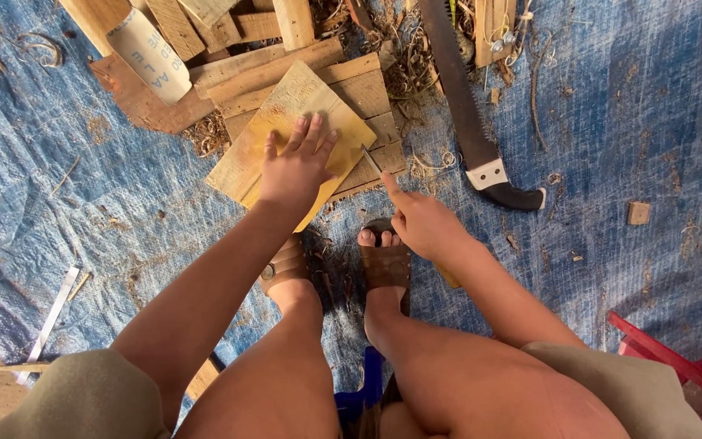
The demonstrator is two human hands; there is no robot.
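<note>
While the person sits low over a blue tarp (107, 211), the left hand (296, 167) lies flat on a pale square wooden board (286, 110), fingers spread wide and pressing it down onto a stack of rough wooden slats (359, 93). The right hand (424, 223) is closed in a pinch around a thin pencil-like tool (370, 158), whose tip meets the board's edge at about three o'clock from the left hand. The board sits just above the person's two sandalled feet (383, 260), tilted like a diamond. At eleven o'clock from the board lies a roll of sandpaper (149, 55), a pale cylinder with light blue printing on its backing, resting against more timber offcuts. At one o'clock a long hand saw (469, 114) runs down the tarp, its blade dark, its handle black with a white collar, well apart from the right hand. Wood shavings (205, 134) are scattered around the slats. A small wooden block (638, 213) lies alone at three o'clock, and a red plastic stool (684, 366) shows at five o'clock.
</note>
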